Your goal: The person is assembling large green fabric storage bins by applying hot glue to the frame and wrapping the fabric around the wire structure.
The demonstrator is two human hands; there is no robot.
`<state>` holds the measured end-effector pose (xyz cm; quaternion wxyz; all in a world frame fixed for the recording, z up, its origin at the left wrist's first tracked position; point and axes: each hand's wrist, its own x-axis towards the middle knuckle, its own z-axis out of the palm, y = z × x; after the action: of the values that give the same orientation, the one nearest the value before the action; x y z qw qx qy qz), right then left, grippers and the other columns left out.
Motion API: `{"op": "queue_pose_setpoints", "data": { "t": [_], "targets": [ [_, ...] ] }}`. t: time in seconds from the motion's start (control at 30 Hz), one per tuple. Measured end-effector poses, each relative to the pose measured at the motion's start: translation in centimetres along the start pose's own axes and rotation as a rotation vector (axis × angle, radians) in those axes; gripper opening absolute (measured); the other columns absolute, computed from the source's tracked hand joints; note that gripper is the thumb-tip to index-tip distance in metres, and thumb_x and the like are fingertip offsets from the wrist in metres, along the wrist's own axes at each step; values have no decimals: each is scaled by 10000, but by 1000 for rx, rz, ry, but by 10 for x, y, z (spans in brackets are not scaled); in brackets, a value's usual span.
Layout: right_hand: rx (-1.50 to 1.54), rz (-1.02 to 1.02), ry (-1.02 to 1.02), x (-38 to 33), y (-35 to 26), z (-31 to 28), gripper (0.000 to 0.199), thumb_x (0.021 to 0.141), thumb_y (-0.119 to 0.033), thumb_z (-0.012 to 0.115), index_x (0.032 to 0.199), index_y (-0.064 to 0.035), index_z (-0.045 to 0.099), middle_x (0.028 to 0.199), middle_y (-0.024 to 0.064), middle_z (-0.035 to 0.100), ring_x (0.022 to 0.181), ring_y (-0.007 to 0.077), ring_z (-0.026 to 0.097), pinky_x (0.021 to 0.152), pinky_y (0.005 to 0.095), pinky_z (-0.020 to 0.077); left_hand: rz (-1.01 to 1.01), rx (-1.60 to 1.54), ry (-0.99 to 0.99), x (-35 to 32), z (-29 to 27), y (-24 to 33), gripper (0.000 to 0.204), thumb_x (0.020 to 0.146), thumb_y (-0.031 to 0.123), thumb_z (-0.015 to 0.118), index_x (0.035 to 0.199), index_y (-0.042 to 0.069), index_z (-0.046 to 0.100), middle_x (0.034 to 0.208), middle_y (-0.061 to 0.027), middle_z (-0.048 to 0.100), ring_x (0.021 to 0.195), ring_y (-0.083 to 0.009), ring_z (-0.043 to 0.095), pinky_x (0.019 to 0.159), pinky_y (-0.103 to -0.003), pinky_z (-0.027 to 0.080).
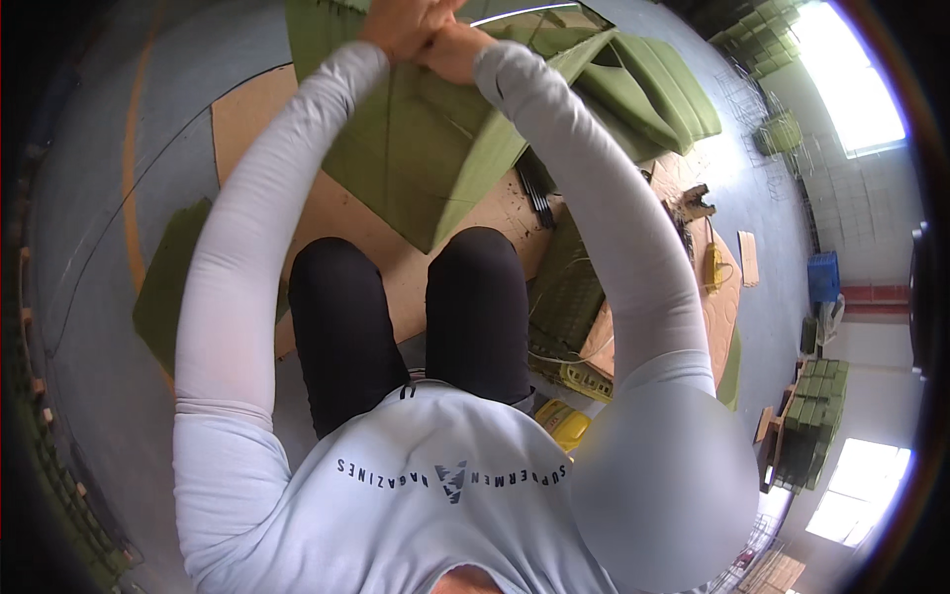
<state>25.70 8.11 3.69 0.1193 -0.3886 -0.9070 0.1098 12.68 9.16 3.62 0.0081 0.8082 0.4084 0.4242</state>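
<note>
As pale sleeves (242, 228) stretch forward above dark-trousered knees (475, 272), a left hand (398, 28) and right hand (453, 49) meet over a green fabric piece (416, 148); the fingers are too hidden to tell whether they pinch it. The piece covers the middle of a tan board (242, 117), one corner pointing kneeward. Dark rods (536, 193) lie near the board's right edge, below folded green covers (668, 89).

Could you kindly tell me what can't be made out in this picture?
- Left hand and right hand, head view: overlapping at the upper edge, so their grip is unclear.
- Green panel, head view: its far end is cut off by that edge.
- Yellow object, head view: partly hidden by the shirt.
</note>
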Motion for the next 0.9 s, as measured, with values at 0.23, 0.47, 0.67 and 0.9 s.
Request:
{"op": "queue_pose_setpoints", "data": {
  "t": [0.23,0.47,0.67,0.9],
  "targets": [
    [91,245,20,-11,-80,-7,506,918,-488,483,1031,-29,665,960,172,672,863,324,656,802,414,476,-261,-66,-266,-65,-61,-110,650,963,576,319,1193,52,628,989,-162,691,953,-302,647,886,-406,472],
    [-174,-235,489,-103,1,28,551,899,-388,587,1222,53,514,1250,202,567,1177,354,528,1004,447,420,-147,62,17,-112,-81,-23,633,962,539,367,1319,38,518,1301,-232,528,1133,-357,573,938,-446,474],
    [-211,-154,357,-72,-9,34,387,861,-379,622,955,-4,636,1030,165,667,986,315,627,808,417,506,-331,339,-371,-129,-42,51,708,918,594,440,1220,-37,551,857,-201,677,831,-342,668,729,-435,525],
    [-189,154,-380,-3,-5,26,385,945,-324,407,1059,-52,654,1006,146,675,932,313,634,804,422,487,-653,-67,-856,-90,-31,14,853,936,678,176,1307,-29,475,1039,-224,615,1053,-313,581,956,-369,420]
  ]
}}
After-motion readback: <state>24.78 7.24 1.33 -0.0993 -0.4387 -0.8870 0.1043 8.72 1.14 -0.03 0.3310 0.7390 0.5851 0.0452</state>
